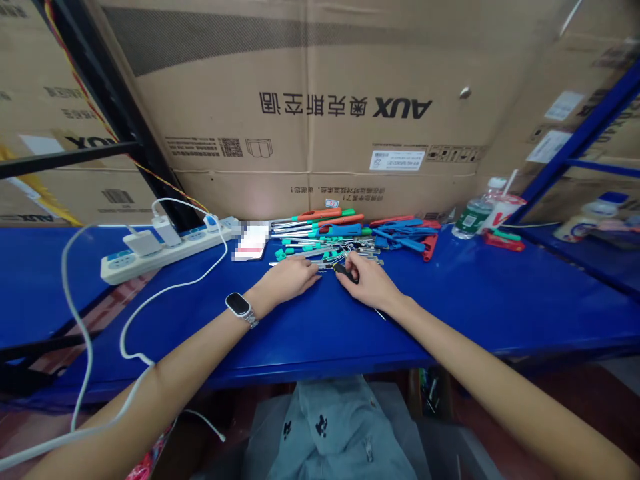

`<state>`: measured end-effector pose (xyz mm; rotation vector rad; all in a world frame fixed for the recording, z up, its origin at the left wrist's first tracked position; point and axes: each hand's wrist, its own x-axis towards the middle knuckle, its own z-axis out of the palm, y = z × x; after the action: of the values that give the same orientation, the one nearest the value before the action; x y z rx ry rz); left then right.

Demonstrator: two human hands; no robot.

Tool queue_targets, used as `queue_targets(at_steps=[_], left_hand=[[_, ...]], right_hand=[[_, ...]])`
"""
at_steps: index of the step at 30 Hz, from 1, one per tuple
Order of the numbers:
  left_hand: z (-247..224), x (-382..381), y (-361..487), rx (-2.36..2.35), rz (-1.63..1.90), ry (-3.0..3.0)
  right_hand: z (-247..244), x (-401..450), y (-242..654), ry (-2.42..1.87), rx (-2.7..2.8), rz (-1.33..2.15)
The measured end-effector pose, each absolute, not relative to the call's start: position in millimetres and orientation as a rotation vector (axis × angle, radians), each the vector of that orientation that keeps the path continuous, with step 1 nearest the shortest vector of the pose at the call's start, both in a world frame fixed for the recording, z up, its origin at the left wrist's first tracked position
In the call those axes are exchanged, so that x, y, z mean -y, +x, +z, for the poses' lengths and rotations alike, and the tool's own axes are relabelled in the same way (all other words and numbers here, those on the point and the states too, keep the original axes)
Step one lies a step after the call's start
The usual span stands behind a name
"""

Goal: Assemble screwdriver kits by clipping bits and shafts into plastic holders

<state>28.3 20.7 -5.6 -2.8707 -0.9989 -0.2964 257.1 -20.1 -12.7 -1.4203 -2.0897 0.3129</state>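
You have a smooth blue tabletop with a glossy sheen, backed by matt brown cardboard. The coloured handles before you look like smooth plastic, their slim rods like shiny metal. Your tool's black handle seems plastic. Your power strip is white plastic, your watch face glossy, your lap clothing soft, matt grey cloth.

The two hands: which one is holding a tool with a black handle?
The right hand: a black handle shows in its grasp, and a thin shaft below its wrist. The left hand, with a wristwatch, shows no such handle.
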Motion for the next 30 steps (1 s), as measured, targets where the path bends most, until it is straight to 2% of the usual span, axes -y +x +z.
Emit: queue_targets(at_steps=[10, 20, 30], left_hand=[[11.8, -21.6, 37.8, 0.951, -0.563, -2.783], [27.2, -60.6, 148.3, 0.885, -0.76, -2.904], [41.0, -109.9, 257.0, 1.048, -0.367, -2.818]], right_hand=[[-11.1, 19.3, 276.2, -1.371, 1.935, 0.313], [-5.9, 2.5, 369.2, -1.659, 1.804, -0.059], [5.4, -38.5, 423.0, -1.92, 1.738, -0.239]])
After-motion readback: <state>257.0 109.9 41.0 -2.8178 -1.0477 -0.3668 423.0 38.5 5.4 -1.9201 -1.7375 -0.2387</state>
